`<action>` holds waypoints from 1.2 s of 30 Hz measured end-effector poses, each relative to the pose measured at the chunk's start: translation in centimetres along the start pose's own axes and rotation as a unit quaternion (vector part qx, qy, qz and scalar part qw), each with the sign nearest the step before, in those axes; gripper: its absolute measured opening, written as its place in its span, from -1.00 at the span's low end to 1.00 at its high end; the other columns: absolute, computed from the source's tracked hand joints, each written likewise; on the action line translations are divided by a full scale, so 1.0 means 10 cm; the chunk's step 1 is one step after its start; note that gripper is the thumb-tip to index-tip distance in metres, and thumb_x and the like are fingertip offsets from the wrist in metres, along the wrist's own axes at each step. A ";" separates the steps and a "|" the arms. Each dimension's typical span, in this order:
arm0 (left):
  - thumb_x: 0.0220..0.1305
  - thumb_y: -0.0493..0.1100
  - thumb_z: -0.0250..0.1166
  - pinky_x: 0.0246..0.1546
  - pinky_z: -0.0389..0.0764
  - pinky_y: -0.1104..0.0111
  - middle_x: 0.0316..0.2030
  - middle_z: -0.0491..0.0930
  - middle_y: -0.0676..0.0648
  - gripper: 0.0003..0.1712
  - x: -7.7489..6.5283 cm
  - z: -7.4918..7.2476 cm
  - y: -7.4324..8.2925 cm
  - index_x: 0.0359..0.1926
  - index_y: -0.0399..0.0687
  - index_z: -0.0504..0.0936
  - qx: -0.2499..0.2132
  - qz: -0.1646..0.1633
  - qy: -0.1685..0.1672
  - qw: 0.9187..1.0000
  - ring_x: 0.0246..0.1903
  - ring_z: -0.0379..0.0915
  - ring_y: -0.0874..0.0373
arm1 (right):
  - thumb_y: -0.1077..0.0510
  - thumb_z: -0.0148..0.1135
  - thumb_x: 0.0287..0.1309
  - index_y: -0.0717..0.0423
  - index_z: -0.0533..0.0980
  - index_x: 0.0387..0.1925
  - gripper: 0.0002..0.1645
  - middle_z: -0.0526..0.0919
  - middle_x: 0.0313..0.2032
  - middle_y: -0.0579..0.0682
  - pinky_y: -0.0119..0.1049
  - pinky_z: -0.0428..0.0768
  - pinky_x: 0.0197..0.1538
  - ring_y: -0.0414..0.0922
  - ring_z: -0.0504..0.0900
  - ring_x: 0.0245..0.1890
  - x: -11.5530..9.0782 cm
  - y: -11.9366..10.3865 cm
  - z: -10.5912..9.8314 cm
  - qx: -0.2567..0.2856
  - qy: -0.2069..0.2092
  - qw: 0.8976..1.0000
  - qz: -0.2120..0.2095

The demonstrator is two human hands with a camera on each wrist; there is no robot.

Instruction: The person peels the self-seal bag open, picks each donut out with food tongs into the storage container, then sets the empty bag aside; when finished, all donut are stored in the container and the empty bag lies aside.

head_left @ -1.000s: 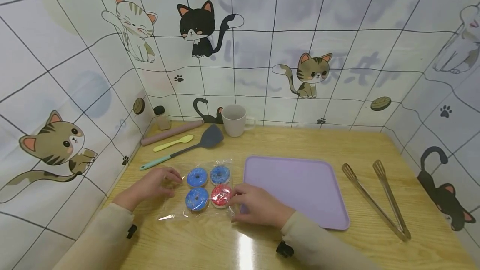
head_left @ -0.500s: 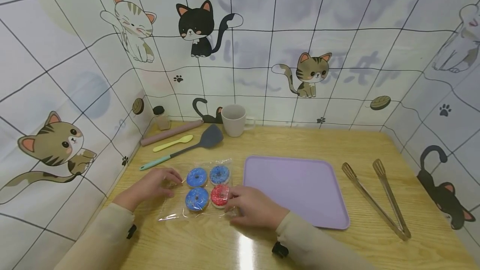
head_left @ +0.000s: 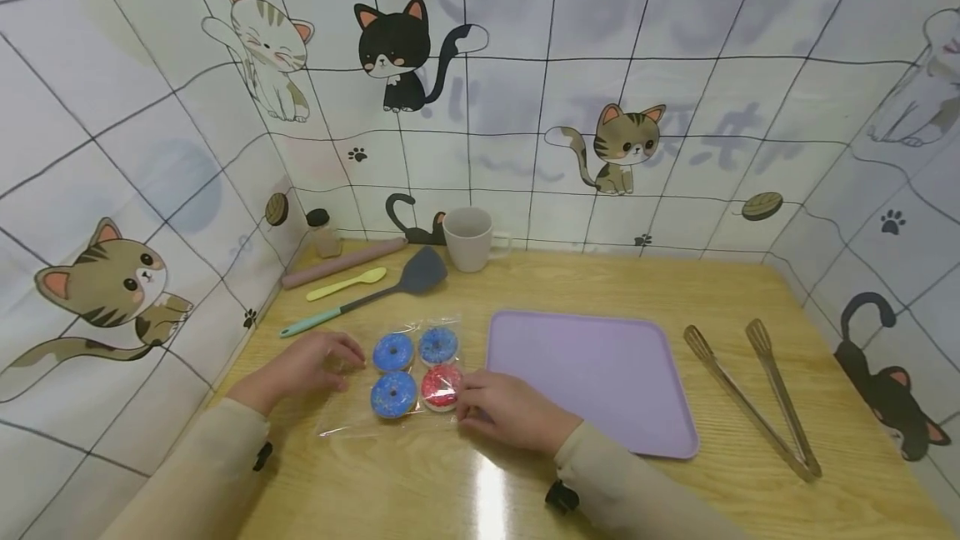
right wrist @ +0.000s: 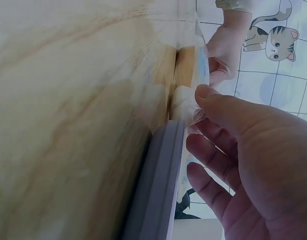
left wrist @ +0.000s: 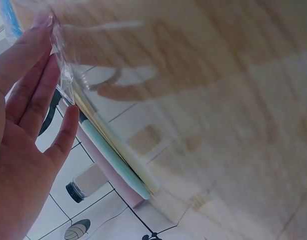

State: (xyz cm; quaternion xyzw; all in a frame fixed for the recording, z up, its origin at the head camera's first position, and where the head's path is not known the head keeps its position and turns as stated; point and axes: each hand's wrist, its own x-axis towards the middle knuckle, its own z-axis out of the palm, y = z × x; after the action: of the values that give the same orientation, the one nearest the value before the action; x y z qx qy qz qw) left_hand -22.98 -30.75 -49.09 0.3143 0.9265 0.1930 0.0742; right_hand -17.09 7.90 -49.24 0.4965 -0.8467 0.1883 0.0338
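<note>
A clear plastic bag (head_left: 347, 419) lies on the wooden table in the head view. Inside are three blue-iced toy donuts (head_left: 393, 395) and a red-iced one (head_left: 442, 387). My left hand (head_left: 303, 372) is at the bag's left side; in the left wrist view its fingertips pinch crumpled film. At the right side, beside the red donut, my right hand (head_left: 510, 411) pinches the bag's edge between thumb and forefinger, as the right wrist view shows; its other fingers are loosely bent. The lilac tray (head_left: 585, 382) lies just right of the bag, partly behind the right hand.
Metal tongs (head_left: 753, 398) lie spread at the right. Behind the bag are a spatula (head_left: 422, 272), a yellow spoon (head_left: 347, 283), a rolling pin (head_left: 345, 262), a black-lidded jar (head_left: 322, 234) and a mug (head_left: 468, 238). Cat-patterned walls enclose the back and sides.
My right hand shifts slightly left over the red donut, then slightly back to the right. The left hand, donuts and tray stay nearly in place.
</note>
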 end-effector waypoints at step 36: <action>0.05 -0.18 0.63 0.13 0.61 -0.03 -0.02 0.70 0.11 -0.68 0.02 -0.06 0.09 -0.12 0.14 0.83 0.009 -0.001 -0.013 1.000 0.06 0.63 -0.02 | 0.06 0.35 0.38 -0.15 0.64 -0.23 -0.98 0.63 -0.18 -0.26 -0.45 0.60 0.00 -0.32 0.61 -0.16 -0.32 0.10 -0.16 0.091 0.031 0.994 0.047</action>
State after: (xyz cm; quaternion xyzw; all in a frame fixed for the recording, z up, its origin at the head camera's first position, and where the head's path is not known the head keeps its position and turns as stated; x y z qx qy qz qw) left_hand -22.81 -30.20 -48.20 0.3163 0.9275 0.1807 0.0841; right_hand -16.55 11.53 -48.80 0.4512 -0.8470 0.2811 0.0059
